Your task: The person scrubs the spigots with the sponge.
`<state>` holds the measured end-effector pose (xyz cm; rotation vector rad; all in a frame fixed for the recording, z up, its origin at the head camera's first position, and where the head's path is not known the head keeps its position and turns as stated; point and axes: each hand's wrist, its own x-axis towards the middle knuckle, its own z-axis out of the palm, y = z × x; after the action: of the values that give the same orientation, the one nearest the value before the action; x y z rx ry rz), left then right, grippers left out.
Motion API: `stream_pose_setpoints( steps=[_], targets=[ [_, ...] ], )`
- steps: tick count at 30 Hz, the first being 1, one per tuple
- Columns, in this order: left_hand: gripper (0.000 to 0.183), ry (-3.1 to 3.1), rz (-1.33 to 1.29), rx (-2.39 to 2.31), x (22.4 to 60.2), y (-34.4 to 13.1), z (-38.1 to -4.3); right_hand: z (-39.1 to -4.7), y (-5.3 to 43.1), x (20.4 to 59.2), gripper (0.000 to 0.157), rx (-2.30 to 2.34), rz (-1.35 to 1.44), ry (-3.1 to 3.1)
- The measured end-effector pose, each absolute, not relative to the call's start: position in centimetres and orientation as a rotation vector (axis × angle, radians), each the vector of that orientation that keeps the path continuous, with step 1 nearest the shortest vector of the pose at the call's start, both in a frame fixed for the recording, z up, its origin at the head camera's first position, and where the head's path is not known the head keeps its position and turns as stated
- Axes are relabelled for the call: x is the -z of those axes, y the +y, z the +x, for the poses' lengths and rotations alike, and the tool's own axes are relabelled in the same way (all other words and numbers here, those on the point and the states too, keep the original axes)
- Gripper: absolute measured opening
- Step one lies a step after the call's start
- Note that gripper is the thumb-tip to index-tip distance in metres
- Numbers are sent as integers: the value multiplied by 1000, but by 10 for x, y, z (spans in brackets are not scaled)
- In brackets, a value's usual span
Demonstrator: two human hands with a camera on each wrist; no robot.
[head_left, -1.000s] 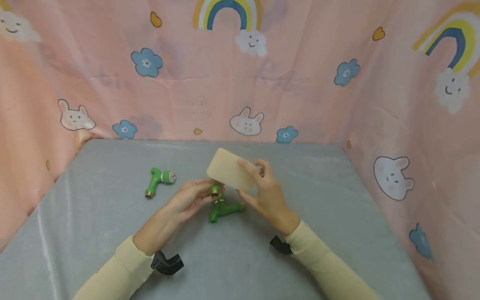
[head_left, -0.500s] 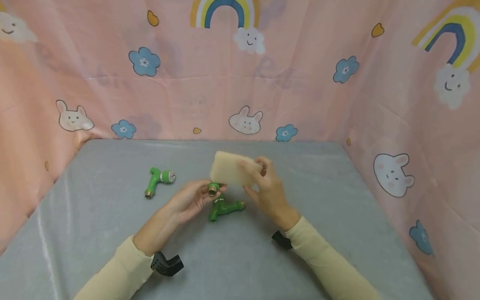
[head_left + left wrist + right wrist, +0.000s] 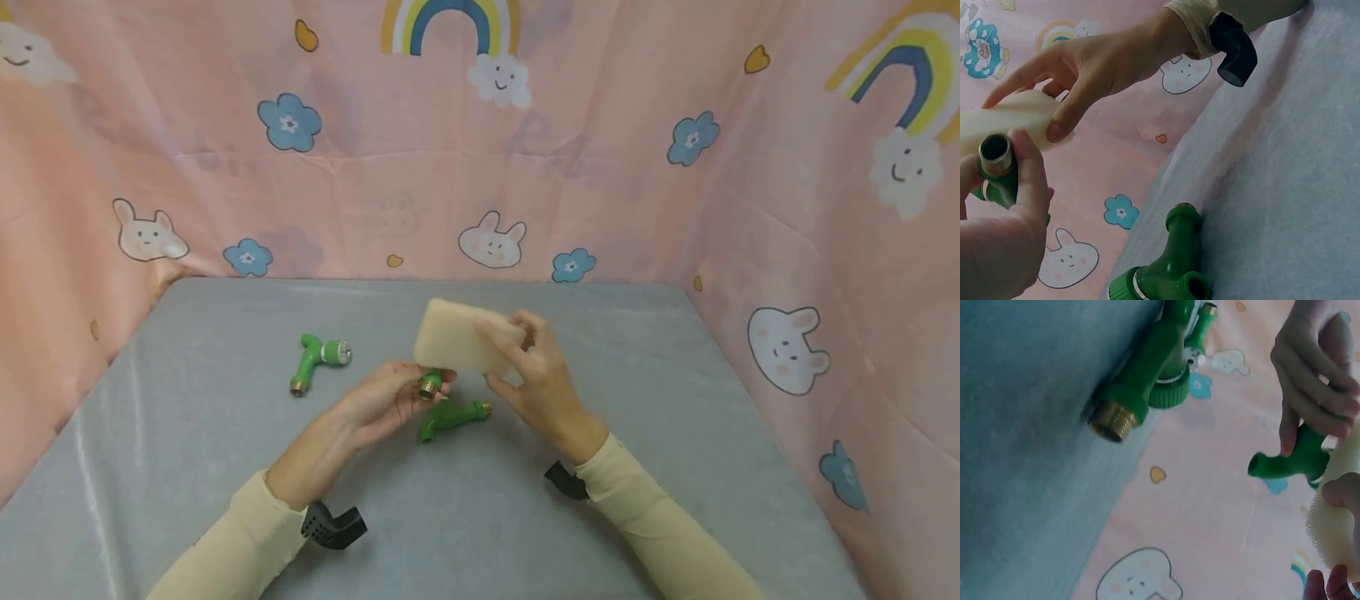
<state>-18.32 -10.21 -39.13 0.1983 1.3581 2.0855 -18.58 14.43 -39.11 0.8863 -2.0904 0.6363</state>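
Between counter (image 3: 480,533) edges, the left hand (image 3: 382,404) grips a likely rigid tap (image 3: 431,383) by its body, the right hand (image 3: 542,382) a soft-looking sponge's (image 3: 455,335) end.

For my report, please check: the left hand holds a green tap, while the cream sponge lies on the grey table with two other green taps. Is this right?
Not the cream sponge: in the head view, the right hand holds it above the grey table. The left hand does hold a green tap. The rest stands.
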Motion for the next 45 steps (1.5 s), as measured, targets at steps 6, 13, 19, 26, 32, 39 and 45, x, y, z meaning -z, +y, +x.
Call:
stream_pose_setpoints(
  steps=[6,13,19,26,32,39,45],
  targets=[
    [48,1290,219,-2043,392,-101,-185,-192,150,388,76,-691,777,-2138],
    [45,1394,215,-2007,392,-105,-186,-190,150,386,76,-675,839,-2153],
    [45,1590,332,-1839,392,-108,-187,-194,152,394,80,-685,798,-2326],
    [40,1748,400,-1733,393,-114,-190,-194,156,392,78,-786,809,-2301],
    [34,1858,369,-1678,396,-115,-190,-192,148,395,79,-734,813,-2402],
    [16,1973,222,-1849,398,-116,-194,-184,146,387,80,-785,704,-2369],
    [16,2032,150,-1978,394,-114,-194,-187,144,395,78,-786,713,-2437]
  ],
)
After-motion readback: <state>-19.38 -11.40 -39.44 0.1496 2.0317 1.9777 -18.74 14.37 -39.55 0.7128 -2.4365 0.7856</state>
